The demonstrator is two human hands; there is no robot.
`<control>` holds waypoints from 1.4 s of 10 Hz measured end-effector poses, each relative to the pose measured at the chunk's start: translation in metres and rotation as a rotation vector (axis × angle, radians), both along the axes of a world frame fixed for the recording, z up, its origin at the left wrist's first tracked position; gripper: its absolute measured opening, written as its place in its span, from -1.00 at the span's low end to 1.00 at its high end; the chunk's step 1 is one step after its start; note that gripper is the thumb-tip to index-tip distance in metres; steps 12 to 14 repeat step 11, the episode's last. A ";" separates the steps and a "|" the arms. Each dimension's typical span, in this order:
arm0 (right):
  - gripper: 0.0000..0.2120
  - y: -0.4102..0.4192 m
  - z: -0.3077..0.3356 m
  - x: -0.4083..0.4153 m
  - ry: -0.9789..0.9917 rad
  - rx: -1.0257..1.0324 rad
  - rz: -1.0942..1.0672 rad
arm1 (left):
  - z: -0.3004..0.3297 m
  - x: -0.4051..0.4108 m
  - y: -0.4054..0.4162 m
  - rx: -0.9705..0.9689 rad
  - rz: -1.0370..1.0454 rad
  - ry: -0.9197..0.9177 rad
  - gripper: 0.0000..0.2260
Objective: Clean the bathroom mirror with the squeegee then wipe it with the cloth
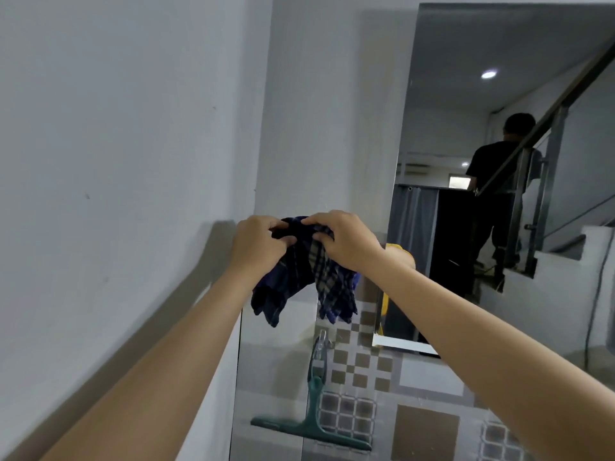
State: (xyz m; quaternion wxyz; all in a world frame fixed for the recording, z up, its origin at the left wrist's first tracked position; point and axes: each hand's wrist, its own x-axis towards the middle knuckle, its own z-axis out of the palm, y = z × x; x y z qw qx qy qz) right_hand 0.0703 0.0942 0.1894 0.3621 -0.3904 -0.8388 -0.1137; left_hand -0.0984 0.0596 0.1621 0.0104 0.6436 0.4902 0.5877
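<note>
A dark blue plaid cloth (301, 277) hangs bunched between both hands in front of the white wall, just left of the mirror. My left hand (258, 242) pinches its left part and my right hand (346, 239) grips its top right; loose corners dangle below. The tall mirror (499, 94) fills the right side and reflects a staircase and a person seen from behind. A green squeegee (312, 417) hangs below my hands from a chrome tap (321, 344), blade down, against the tiled wall.
A white wall (116, 128) runs along the left, close to my left arm. Brown and grey checkered tiles (359, 364) cover the wall below the mirror. A yellow item (397, 251) shows partly behind my right wrist.
</note>
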 end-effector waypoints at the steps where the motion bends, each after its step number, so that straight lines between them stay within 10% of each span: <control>1: -0.67 0.015 0.003 -0.011 0.020 -0.038 -0.011 | 0.005 -0.005 0.022 -0.044 0.022 0.001 -0.72; 6: -0.78 0.019 -0.053 -0.040 0.601 -0.355 0.094 | -0.025 0.006 0.038 -0.096 -0.048 -0.297 -0.83; 9: -0.55 -0.007 -0.066 -0.023 0.607 -0.509 -0.115 | -0.045 0.003 0.023 -0.300 0.085 -0.257 -0.64; 11: -0.59 -0.066 -0.085 0.006 0.813 -0.272 -0.121 | -0.099 0.026 -0.042 0.037 0.178 -0.379 -0.72; 14: -0.59 -0.066 -0.085 0.006 0.813 -0.272 -0.121 | -0.099 0.026 -0.042 0.037 0.178 -0.379 -0.72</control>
